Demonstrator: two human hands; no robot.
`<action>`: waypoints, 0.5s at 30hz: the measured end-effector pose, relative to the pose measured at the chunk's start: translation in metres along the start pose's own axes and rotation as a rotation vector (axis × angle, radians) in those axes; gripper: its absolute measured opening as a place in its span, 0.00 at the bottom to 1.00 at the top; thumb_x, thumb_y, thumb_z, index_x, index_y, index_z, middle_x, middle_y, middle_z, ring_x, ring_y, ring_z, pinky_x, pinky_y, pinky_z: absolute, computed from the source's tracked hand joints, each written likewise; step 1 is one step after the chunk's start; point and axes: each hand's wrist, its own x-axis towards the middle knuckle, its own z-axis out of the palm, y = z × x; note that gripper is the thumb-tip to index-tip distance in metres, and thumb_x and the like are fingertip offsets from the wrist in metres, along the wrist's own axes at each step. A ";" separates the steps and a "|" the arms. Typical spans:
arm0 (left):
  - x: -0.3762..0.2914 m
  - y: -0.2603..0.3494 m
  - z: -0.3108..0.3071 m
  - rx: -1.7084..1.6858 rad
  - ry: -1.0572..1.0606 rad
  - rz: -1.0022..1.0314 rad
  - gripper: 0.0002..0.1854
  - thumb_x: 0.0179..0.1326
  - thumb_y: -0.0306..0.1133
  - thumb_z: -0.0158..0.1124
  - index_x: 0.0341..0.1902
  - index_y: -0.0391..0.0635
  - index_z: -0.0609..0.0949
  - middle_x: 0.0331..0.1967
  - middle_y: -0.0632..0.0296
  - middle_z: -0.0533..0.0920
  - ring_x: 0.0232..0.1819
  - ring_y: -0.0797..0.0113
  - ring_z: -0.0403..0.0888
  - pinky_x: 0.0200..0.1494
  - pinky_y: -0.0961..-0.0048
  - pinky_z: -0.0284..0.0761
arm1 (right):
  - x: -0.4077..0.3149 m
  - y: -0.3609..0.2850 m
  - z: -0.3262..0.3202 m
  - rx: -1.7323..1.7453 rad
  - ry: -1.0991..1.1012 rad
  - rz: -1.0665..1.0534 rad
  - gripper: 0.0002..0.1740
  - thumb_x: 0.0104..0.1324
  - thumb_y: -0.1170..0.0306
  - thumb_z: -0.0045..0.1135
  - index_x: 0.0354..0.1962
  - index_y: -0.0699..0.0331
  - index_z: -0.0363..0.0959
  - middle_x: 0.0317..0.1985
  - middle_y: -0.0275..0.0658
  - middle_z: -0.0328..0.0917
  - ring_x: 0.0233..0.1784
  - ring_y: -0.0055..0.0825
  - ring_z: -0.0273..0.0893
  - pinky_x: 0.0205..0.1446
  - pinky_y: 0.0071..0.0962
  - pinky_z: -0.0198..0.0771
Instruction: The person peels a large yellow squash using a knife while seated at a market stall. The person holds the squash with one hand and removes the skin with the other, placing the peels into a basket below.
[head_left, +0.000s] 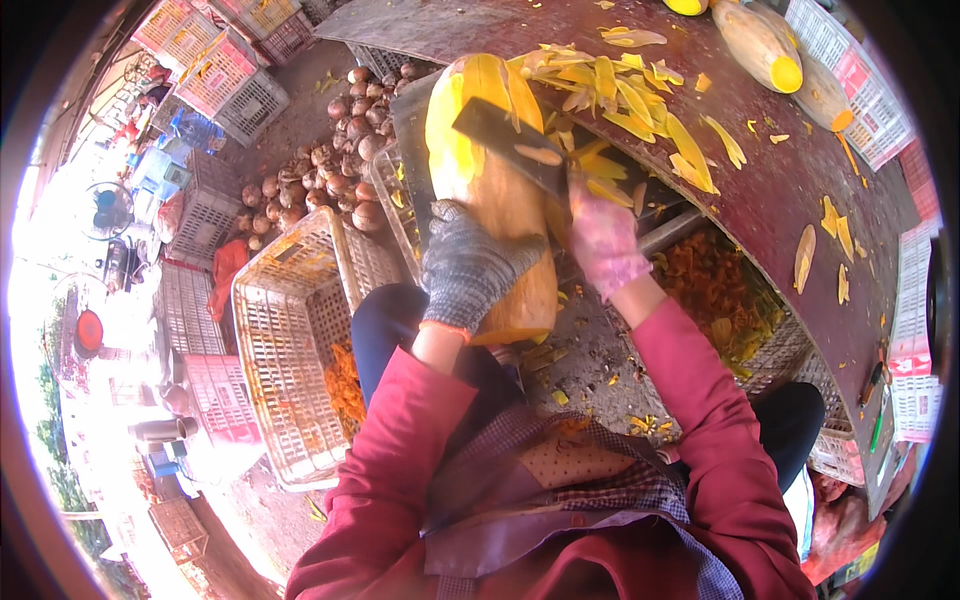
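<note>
A large, long squash (499, 217) lies lengthwise before me, its far part peeled to bright yellow and its near part still in tan rind. My left hand (472, 259), in a grey knit glove, holds the squash at its middle. In a pink-stained glove, my right hand (604, 232) grips a broad-bladed cleaver (510, 142); its handle is hidden in the fist. The blade lies across the upper squash, with a bit of peel on it. Strips of yellow peel (634, 97) are heaped on the dark red table just beyond the right hand.
Whole squashes (757, 45) with cut ends lie at the table's far right. A plastic crate (289, 360) holding orange scraps stands at my left, with onions (337, 172) on the ground beyond. Under the table edge (750, 259), another crate holds orange pulp (709, 289). Stacked crates (217, 60) stand far left.
</note>
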 end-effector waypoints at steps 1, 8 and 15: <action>-0.001 0.000 -0.001 0.008 0.008 0.002 0.56 0.39 0.62 0.78 0.55 0.24 0.64 0.47 0.38 0.79 0.49 0.48 0.82 0.51 0.62 0.78 | 0.013 -0.003 -0.002 -0.027 0.029 0.003 0.27 0.64 0.75 0.47 0.63 0.68 0.62 0.28 0.48 0.80 0.32 0.44 0.82 0.34 0.42 0.77; -0.003 0.008 -0.009 -0.036 -0.056 -0.021 0.57 0.37 0.64 0.77 0.56 0.26 0.64 0.48 0.38 0.78 0.49 0.46 0.81 0.51 0.60 0.78 | 0.115 0.041 0.018 -0.206 -0.100 -0.051 0.13 0.65 0.69 0.51 0.47 0.62 0.75 0.35 0.43 0.82 0.38 0.41 0.82 0.44 0.39 0.78; 0.000 -0.003 0.000 0.055 0.005 -0.027 0.57 0.39 0.64 0.76 0.57 0.26 0.63 0.48 0.39 0.79 0.49 0.46 0.82 0.51 0.60 0.78 | 0.061 -0.004 -0.027 -0.006 -0.190 0.032 0.30 0.62 0.71 0.53 0.63 0.62 0.62 0.32 0.48 0.79 0.36 0.47 0.80 0.39 0.41 0.78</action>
